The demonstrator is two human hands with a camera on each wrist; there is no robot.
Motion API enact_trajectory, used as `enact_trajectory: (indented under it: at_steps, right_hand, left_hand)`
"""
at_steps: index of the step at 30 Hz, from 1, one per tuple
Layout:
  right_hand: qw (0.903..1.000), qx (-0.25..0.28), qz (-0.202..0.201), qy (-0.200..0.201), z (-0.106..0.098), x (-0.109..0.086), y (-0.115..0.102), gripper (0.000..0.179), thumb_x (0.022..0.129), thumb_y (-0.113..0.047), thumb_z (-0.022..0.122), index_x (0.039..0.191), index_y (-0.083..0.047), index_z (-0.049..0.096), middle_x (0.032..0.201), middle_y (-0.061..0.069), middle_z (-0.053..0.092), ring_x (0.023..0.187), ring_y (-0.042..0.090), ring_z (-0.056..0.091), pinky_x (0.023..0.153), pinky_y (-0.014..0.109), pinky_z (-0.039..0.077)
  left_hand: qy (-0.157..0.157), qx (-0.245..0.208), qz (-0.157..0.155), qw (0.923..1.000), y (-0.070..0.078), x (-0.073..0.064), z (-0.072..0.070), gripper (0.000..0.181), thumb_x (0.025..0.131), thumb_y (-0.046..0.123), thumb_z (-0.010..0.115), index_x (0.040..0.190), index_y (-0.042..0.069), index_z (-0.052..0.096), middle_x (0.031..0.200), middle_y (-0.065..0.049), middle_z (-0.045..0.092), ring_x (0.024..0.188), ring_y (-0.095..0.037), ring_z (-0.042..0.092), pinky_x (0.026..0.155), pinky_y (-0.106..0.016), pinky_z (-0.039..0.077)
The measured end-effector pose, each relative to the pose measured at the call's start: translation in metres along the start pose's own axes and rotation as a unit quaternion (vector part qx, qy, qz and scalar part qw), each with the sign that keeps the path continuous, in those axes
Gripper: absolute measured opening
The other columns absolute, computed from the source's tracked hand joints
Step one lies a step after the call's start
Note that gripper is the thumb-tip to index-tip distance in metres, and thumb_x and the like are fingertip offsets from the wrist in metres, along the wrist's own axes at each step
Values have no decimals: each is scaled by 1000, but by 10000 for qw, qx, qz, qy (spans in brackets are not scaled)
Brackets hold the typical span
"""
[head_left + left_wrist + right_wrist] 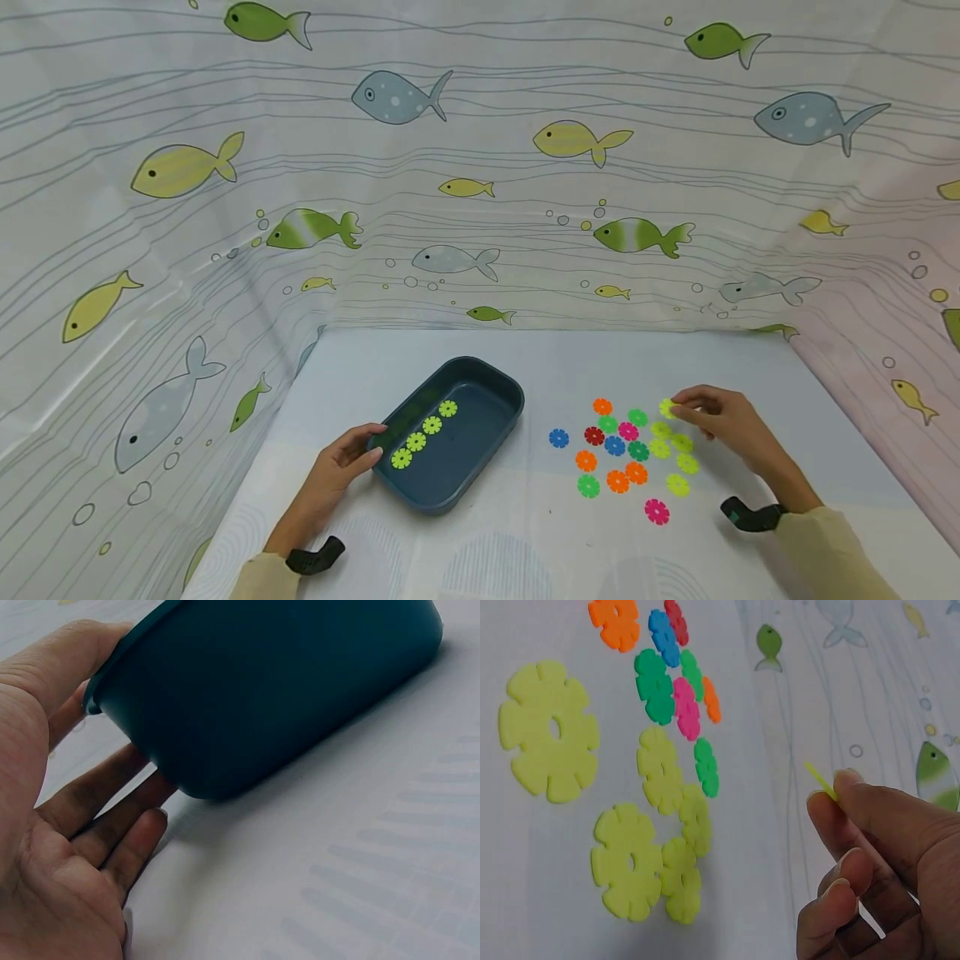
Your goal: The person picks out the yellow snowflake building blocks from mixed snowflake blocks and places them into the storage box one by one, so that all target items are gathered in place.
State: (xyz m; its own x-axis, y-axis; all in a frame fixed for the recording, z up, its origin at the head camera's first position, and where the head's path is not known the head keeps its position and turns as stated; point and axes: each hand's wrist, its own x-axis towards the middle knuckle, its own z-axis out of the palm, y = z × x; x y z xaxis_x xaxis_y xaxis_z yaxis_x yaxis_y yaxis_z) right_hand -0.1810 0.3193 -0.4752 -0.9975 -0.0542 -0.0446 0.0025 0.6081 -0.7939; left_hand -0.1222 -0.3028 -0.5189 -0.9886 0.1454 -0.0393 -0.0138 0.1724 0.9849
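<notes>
My right hand [716,414] pinches a yellow-green notched plastic disc [667,408] between thumb and index finger. In the right wrist view that disc [821,780] is seen edge-on, apart from the table. More yellow-green discs [626,862] lie flat close to this hand. At the left, my left hand [341,467] grips the near-left corner of a dark blue plastic tub [483,467]. In the left wrist view the thumb lies over the tub's rim [112,671], with other fingers against its outer wall. Inside the tub, several yellow-green discs [416,442] form a slanting row.
Right of the tub lies a loose group of discs in orange [618,481], blue [558,438], green [588,486], dark red [594,436] and pink [657,512]. A fish-patterned sheet [480,225] rises behind and beside the white table [517,550].
</notes>
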Motion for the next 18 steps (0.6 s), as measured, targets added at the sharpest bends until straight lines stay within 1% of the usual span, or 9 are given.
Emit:
enact_trajectory:
  at_steps: [5,8,13,18]
  right_hand:
    - [9998,113,30,-136,7,3,-5,50,94,-44,75,124,-5,68,98,16,67,65,26,54,59,32,46]
    - [9998,104,46,-182,10,5,-8,51,92,-46,76,124,-6,68,98,16,68,65,27,55,59,32,47]
    - [9998,70,-37,-197,13,8,-14,51,92,-47,76,123,-7,68,96,16,68,66,29,56,59,32,48]
    - [9997,95,-90,-211,15,10,-21,50,92,-46,76,122,-7,68,98,17,69,67,30,56,59,32,48]
  left_hand:
    - [13,-17,-19,10000,0,0,0,47,102,22,68,146,12,54,156,-5,44,150,-24,28,103,-15,41]
    - [1,-34,-15,10000,0,0,0,47,101,22,68,146,12,55,157,-7,43,152,-30,24,103,-14,40]
    - [1,-21,-23,10000,-1,0,0,48,101,21,68,145,11,55,158,-8,42,152,-32,23,102,-13,40]
    - [25,-24,-47,10000,1,0,0,48,101,22,69,145,11,55,158,-9,41,153,-31,23,102,-12,40]
